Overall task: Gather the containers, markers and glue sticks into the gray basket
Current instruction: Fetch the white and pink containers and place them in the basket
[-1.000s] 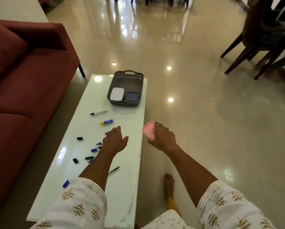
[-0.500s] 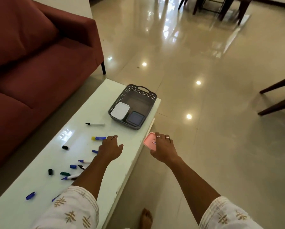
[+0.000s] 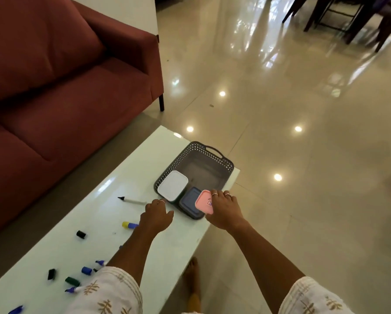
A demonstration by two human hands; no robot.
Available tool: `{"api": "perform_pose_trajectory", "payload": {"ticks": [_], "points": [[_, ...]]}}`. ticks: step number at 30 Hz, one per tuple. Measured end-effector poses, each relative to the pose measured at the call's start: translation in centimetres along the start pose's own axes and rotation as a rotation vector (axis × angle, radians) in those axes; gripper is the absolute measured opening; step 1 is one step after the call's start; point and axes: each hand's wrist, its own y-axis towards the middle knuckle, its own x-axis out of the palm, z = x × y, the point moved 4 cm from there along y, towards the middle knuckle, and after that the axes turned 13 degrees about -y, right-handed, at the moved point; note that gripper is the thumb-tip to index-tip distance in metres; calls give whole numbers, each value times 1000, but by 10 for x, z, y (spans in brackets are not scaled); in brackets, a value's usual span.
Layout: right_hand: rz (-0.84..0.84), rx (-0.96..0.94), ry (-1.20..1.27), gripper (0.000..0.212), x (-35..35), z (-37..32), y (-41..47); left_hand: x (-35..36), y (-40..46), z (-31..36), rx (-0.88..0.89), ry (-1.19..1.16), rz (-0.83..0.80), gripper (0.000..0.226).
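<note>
Pink container (image 3: 204, 201) half hidden under right hand (image 3: 224, 210).

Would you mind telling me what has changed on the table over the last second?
The right hand has carried the pink container forward from beside the table edge to over the gray basket, above the dark blue container. The left hand has moved forward toward the basket, empty. The white container stays in the basket; the markers remain scattered on the table.
</note>
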Motion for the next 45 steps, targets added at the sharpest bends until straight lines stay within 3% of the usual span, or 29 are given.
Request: {"api": "perform_pose_trajectory", "payload": {"ticks": [7,20,34,45], "points": [[-63,46,99,76,-5,10,106,-4,62,5,-89,-107,31,56],[-188,108,333,75,76,4,270,20,162,-49,-390,-541,355,55],[-298,-25,381,84,111,-27,325,51,166,-74,-529,-637,457,51],[-334,-84,470,62,119,-26,319,59,157,-70,-544,-613,474,51]]}}
